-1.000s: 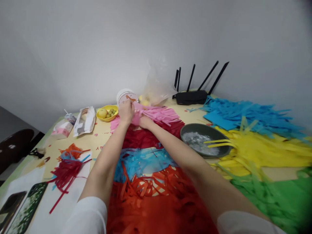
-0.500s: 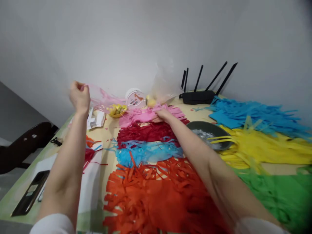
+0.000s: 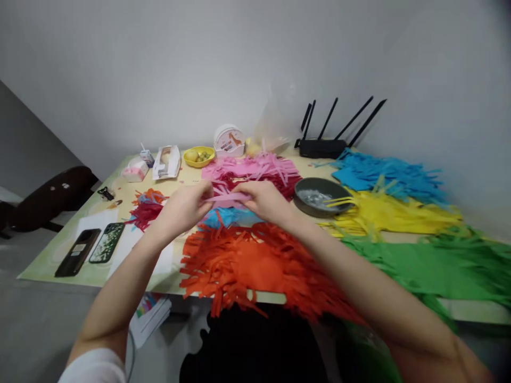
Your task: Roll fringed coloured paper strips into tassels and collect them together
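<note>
A pink fringed strip (image 3: pixel 227 199) is stretched between my two hands over the middle of the table. My left hand (image 3: pixel 191 205) pinches its left end, and my right hand (image 3: pixel 261 199) pinches the right end. Behind them lies a pile of pink fringe (image 3: pixel 255 167), with dark red fringe (image 3: pixel 285 186) just in front of it. Light blue fringe (image 3: pixel 229 217) shows partly below my hands. Nearest to me, orange fringe (image 3: pixel 259 263) spreads to the table's front edge.
Blue (image 3: pixel 395 175), yellow (image 3: pixel 403 213) and green fringe (image 3: pixel 431 263) lie at right, near a dark bowl (image 3: pixel 321 197) and black router (image 3: pixel 322 149). Two phones (image 3: pixel 77 252) lie at left. A yellow dish (image 3: pixel 199 157) and giraffe-printed box (image 3: pixel 229 141) stand at the back.
My left hand has come down and inward from the upper left with pink strips. My right hand has left the pink pile and drawn nearer. The view shows more of the table's front.
</note>
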Tool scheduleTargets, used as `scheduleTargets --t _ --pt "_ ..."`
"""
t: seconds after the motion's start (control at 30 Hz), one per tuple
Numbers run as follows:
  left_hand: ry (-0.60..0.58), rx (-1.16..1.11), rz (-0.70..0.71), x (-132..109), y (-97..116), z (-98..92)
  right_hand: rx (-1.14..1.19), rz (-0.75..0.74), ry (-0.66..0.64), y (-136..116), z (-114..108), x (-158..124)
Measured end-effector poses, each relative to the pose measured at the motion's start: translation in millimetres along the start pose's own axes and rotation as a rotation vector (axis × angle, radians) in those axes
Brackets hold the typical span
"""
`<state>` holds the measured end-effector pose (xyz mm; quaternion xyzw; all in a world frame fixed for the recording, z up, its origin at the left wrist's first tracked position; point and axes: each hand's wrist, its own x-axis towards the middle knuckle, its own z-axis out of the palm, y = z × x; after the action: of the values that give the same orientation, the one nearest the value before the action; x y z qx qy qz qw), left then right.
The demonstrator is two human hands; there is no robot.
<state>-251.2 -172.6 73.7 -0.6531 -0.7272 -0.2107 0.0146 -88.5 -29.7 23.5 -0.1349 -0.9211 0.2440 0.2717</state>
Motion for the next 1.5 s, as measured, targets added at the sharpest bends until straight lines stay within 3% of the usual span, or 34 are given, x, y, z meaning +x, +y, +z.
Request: scheduleTargets --t 0.13,0.27,0.5,0.63,0.8,0.97,1.1,1.27,1.4,1.5 --pt "-0.112 -0.389 0.010 -15 -2 7.5 0.168 0.081 -0.149 -12 -46 -37" --pt "-0.153 -0.631 -0.009 -23 14 20.8 0.294 0.185 -0.132 -27 -70 -71" --pt "-0.091 -0.871 -0.054 -41 34 40.2 0.386 0.258 0.171 -25 -64 -118" --pt "-0.106 -1.017 -0.046 -46 33 48.6 0.479 0.247 0.207 -17 -61 -133" --pt "-0.180 -1.216 -0.051 -49 33 46.5 0.547 0.091 0.230 -15 -64 -137" --pt "-0.355 -1.179 0.184 -48 20 30.8 0.451 0.039 0.187 -24 -73 -137" --pt "-0.464 -1.098 0.177 -45 26 24.7 0.410 0.045 0.155 -30 -75 -135" --pt "-0.323 -0.609 0.230 -47 56 25.9 0.395 0.112 0.128 -34 -73 -132" --pt "-0.148 -0.571 0.252 -53 63 34.9 0.493 0.219 0.137 -34 -71 -133" --pt "-0.017 -0.629 0.280 -57 63 43.0 0.608 0.385 0.138 -34 -69 -136"
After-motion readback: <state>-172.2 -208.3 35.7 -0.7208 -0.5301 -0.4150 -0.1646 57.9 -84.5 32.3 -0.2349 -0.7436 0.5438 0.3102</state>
